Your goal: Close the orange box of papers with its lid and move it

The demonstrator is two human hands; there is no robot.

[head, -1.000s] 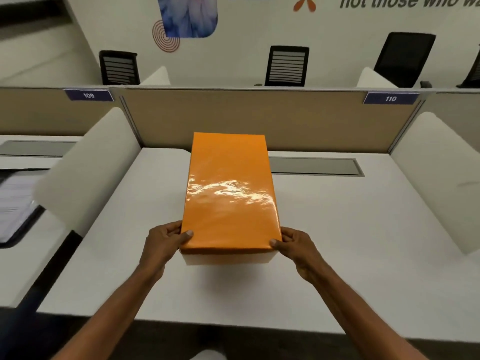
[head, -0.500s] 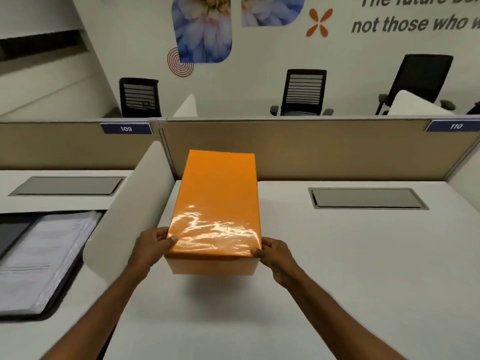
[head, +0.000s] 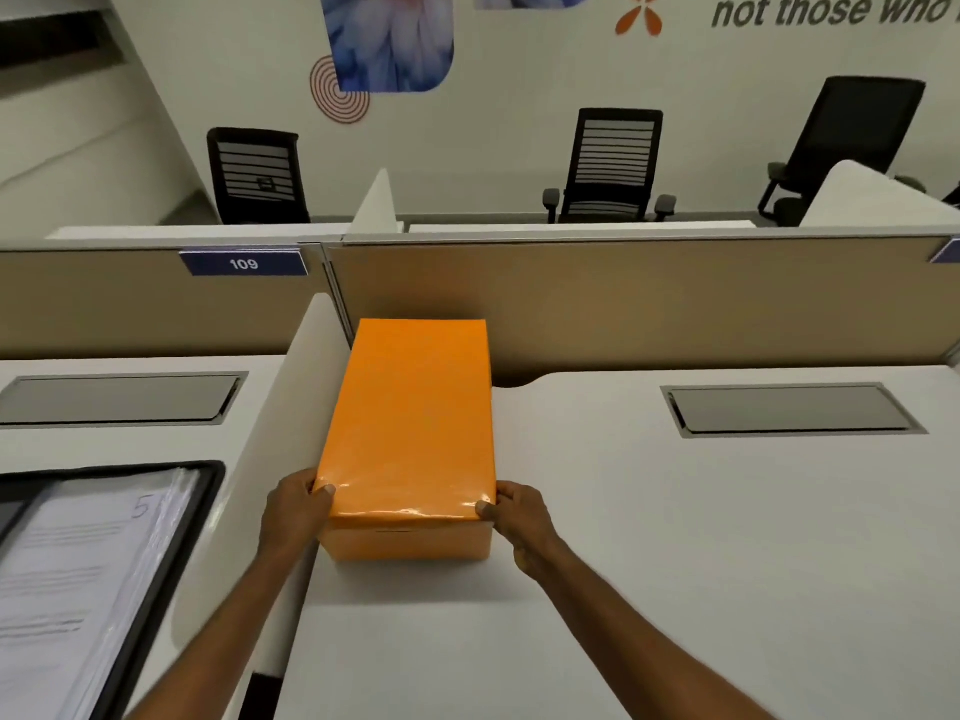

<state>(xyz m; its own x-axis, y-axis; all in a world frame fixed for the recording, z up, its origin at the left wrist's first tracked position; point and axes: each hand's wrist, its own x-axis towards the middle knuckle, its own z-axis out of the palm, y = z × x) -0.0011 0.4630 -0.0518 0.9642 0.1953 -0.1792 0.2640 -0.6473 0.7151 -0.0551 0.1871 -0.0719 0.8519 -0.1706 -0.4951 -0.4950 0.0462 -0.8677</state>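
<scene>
The orange box stands on the white desk with its glossy orange lid fitted on top. It sits lengthwise in the desk's far left corner, next to the white side divider and near the beige partition. My left hand grips the near left corner of the box, thumb on the lid's edge. My right hand grips the near right corner the same way. The papers inside are hidden by the lid.
A black folder with printed sheets lies on the neighbouring desk at left. Grey cable hatches are set into both desks. Black office chairs stand behind the partition, which carries a label 109.
The box has moved left and away from me, from the desk's middle to the far left corner by the divider. Both hands kept their hold on its near corners.
</scene>
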